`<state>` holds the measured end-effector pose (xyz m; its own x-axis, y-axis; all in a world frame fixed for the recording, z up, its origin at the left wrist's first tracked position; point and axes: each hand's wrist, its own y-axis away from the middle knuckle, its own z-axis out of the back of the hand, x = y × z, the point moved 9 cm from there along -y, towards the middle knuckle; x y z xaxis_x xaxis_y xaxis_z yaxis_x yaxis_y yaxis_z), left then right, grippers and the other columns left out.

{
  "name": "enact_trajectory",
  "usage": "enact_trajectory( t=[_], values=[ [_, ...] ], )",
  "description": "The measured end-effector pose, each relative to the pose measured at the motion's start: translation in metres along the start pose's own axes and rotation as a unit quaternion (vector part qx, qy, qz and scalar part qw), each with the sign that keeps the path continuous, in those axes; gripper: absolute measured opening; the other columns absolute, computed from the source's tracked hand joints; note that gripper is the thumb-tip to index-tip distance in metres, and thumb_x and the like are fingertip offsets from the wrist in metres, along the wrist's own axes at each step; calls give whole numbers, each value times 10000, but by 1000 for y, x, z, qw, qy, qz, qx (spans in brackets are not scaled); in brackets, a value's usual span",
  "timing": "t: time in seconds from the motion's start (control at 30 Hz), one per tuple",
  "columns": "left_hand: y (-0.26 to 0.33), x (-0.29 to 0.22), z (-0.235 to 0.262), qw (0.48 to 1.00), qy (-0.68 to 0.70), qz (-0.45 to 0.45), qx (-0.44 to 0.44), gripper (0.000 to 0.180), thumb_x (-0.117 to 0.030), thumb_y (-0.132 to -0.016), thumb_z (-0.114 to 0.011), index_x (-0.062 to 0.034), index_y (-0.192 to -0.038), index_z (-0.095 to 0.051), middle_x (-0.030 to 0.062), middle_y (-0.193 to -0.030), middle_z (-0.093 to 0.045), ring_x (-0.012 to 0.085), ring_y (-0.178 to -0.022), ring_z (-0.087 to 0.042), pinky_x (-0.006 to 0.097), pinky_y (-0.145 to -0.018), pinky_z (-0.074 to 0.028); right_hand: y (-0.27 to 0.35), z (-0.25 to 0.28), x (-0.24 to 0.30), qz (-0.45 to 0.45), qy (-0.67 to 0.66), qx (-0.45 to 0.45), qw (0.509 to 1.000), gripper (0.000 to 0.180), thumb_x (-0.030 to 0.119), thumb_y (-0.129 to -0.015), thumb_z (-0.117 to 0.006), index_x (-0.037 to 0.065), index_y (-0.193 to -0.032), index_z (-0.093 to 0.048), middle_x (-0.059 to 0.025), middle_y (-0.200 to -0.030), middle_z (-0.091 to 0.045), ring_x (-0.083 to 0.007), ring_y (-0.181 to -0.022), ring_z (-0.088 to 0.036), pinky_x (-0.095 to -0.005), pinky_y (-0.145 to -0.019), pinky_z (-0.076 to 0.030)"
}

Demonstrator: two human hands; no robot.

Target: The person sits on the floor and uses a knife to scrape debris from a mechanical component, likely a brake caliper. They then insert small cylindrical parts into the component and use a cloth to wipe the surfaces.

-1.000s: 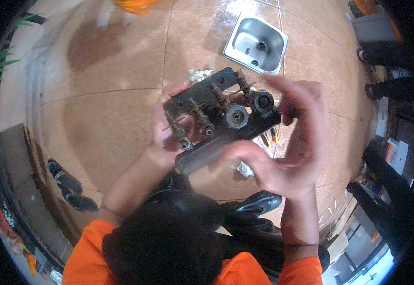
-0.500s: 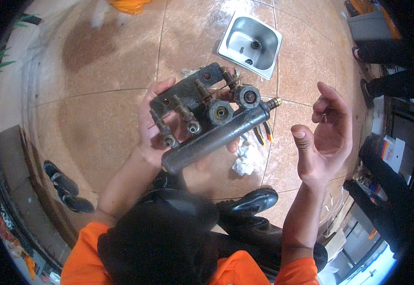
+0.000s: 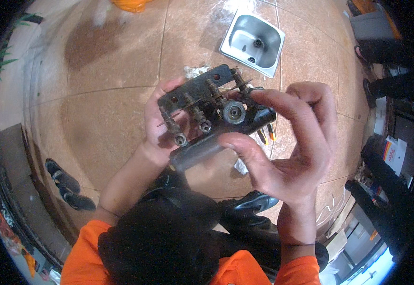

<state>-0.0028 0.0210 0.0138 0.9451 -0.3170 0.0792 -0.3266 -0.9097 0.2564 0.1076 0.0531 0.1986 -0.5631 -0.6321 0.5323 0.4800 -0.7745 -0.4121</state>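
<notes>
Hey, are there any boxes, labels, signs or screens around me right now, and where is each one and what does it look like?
Small box: at the far right edge, on the dark clutter beside the floor; roughly rectangular, white with a red, yellow and blue patch.
Bright panel: lower right corner; a blue-white glowing strip, too warped to tell whether it is a screen.
No other labels or signs can be made out.

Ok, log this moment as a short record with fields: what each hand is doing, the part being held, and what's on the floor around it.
left hand: grips the dark metal bracket from its left end, holding it up over the floor
right hand: thumb and forefinger pinch at the round roller on the bracket
bracket: dark plate with several threaded studs and a dark tube along its lower edge
floor: tan tiles
on floor: small steel sink beyond the hands, a pair of dark shoes at left
</notes>
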Motion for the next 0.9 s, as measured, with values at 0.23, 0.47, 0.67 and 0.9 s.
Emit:
enact_trajectory(
  t=[0.23, 0.47, 0.67, 0.9],
  values=[
    [5, 5, 6, 998, -27, 31, -46, 588, -459, -964, -427, 14, -1279, -579, 220, -1149, -680, 343, -1012, -688, 463, -905, -563, 1, -13, 1, -8, 38, 43, 998, 450, 263, -610, -924, 46, -958, -740, -65, -910, -513, -167, -772, -537, -269, -645, -438],
    [7, 9, -9, 995, 57, 66, -50, 549, -434, -965, -447, 12, -1245, -602, 224, -1128, -684, 353, -937, -691, 467, -850, -562, -7, -18, -12, -23, -68, 58, 996, 386, 186, -655, -891, 4, -952, -727, -63, -921, -537, -164, -836, -528, -267, -725, -448],
    [10, 20, -33, 985, 90, 89, -114, 666, -517, -957, -398, -30, -1408, -461, 290, -1199, -621, 503, -738, -684, 598, -499, -598, -13, 5, -13, -29, -137, 37, 989, 422, 127, -632, -893, -36, -970, -700, -72, -933, -598, -184, -927, -536, -298, -853, -428],
    [10, 24, -49, 985, 119, 127, 21, 665, -505, -964, -389, -20, -1414, -453, 284, -1254, -603, 479, -934, -669, 600, -701, -571, -10, 12, -11, -34, -137, 37, 989, 434, 101, -667, -886, -9, -1045, -704, -101, -1004, -706, -160, -869, -587, -289, -749, -451]
  ],
)
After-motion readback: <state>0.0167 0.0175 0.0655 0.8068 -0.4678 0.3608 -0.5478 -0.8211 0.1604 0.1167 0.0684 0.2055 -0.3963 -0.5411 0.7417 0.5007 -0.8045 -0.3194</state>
